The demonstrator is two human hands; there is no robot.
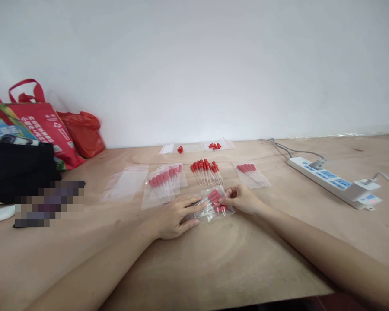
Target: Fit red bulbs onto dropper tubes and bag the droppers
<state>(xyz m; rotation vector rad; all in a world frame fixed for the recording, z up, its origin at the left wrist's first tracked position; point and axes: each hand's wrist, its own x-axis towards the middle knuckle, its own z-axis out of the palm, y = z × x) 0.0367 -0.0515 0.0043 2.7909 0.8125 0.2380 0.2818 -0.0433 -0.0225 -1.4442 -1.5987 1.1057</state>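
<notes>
A clear plastic bag (209, 211) with several red-bulbed droppers (214, 196) in it lies on the table in front of me. My left hand (178, 216) rests over the bag's left end, fingers stretched out and apart. At its right end, my right hand (241, 198) pinches the bag's edge between thumb and fingers. Just behind, a fan of loose droppers (205, 170) lies with the red bulbs pointing away. Filled bags lie on both sides: overlapping ones (164, 183) to the left, one bag (251, 173) to the right.
Flat clear bags (128, 183) lie further left. Near the wall are small red rubber bulbs (215, 146) on plastic. A white power strip (330, 179) with cables stands right. Shopping bags (48, 129), a black cloth item (19, 172) and a blurred-out object (48, 205) occupy the left.
</notes>
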